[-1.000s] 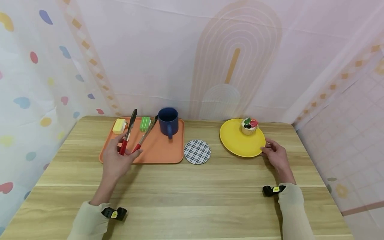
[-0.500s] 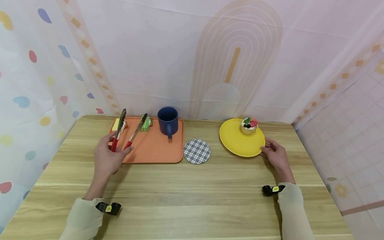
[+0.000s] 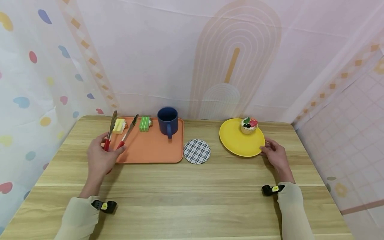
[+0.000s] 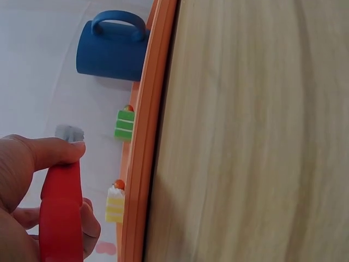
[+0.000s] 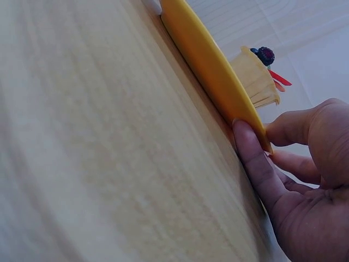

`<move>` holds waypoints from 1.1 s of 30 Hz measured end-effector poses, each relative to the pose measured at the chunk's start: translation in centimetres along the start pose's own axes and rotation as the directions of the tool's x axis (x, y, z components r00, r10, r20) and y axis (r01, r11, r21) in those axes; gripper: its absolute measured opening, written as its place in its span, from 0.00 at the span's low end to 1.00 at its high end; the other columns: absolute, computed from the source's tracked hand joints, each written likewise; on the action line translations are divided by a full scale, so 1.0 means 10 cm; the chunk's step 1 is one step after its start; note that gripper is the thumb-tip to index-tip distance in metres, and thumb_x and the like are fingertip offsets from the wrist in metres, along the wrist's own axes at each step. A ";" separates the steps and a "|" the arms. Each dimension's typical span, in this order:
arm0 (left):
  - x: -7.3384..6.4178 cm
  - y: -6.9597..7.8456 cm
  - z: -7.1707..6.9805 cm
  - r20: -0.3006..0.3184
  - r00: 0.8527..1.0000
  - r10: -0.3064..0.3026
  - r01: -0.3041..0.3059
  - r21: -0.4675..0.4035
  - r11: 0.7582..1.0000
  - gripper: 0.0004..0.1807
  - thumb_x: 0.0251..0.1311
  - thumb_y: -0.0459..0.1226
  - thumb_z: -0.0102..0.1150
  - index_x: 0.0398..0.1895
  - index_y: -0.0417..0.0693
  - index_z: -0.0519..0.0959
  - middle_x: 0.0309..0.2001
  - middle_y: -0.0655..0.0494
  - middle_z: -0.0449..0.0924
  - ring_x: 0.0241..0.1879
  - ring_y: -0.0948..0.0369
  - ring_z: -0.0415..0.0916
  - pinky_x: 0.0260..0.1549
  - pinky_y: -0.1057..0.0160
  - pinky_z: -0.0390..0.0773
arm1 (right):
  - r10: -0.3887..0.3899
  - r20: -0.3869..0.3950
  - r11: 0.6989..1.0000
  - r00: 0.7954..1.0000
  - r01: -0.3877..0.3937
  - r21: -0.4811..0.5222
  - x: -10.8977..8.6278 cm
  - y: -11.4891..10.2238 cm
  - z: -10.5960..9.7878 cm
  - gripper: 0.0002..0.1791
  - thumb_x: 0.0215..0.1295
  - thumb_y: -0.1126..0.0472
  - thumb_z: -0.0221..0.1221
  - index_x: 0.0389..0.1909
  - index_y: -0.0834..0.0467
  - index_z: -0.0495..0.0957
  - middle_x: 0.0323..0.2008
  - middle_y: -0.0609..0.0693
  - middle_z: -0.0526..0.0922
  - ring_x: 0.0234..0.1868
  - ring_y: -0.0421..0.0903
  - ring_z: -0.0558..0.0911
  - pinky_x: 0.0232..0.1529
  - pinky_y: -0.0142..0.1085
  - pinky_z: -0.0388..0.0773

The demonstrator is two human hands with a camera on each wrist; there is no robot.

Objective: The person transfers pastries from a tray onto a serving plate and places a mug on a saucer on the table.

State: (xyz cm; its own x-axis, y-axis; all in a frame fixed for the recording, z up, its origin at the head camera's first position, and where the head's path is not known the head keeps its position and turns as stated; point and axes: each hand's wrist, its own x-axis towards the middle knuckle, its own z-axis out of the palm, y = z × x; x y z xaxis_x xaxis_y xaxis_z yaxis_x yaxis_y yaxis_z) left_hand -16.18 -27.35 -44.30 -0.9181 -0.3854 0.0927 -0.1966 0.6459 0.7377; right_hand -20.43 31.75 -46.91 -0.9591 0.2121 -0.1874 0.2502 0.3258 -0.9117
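Note:
My left hand [image 3: 101,160] grips red-handled tongs [image 3: 127,131] whose two arms stand spread over the left part of the orange tray [image 3: 156,151]. Between those arms, in the head view, shows a yellow cake slice [image 3: 119,126] on the tray. A green cake slice [image 3: 144,124] lies just right of the tong tips. Nothing is held between the tips. At the right, my right hand [image 3: 276,156] pinches the rim of the yellow plate [image 3: 237,143], thumb and fingers on either side of it in the right wrist view. A fruit-topped cupcake [image 3: 248,126] sits on the plate's far right part.
A blue mug [image 3: 168,121] stands at the tray's back right corner, handle toward me. Between tray and plate lies a round checked coaster [image 3: 197,151]. A patterned cloth backdrop [image 3: 168,66] rises directly behind the wooden table [image 3: 195,200].
My left hand has moved left with the tongs, from above the middle-left of the tray to around the yellow cake slice's position. The right hand and plate have stayed in place.

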 end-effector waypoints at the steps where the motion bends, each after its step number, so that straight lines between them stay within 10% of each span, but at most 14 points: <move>1: 0.00 0.00 0.00 0.003 1.000 -0.006 0.006 0.002 1.000 0.45 0.58 0.43 0.74 0.76 0.41 0.64 0.65 0.31 0.70 0.53 0.42 0.69 0.37 0.59 0.68 | 0.003 -0.002 1.000 1.000 -0.003 -0.002 0.00 0.00 0.00 0.32 0.75 0.65 0.56 0.78 0.62 0.60 0.60 0.63 0.74 0.37 0.26 0.80 0.42 0.25 0.83; 33: 0.17 -0.12 -0.09 0.119 0.992 -0.038 0.020 0.157 0.987 0.45 0.59 0.43 0.72 0.72 0.26 0.63 0.54 0.27 0.72 0.48 0.39 0.69 0.33 0.56 0.68 | -0.004 -0.007 1.000 1.000 0.004 -0.030 0.02 0.03 -0.01 0.31 0.76 0.64 0.55 0.77 0.61 0.61 0.59 0.61 0.75 0.38 0.26 0.80 0.42 0.25 0.83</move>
State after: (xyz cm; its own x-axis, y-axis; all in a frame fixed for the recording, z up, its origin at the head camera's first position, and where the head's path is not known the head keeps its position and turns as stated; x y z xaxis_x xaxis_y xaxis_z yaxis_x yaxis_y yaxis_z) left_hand -17.23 -29.37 -44.42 -0.9442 -0.3290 -0.0157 -0.2660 0.7336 0.6253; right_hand -20.48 31.99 -47.18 -0.9592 0.2174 -0.1809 0.2503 0.3545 -0.9009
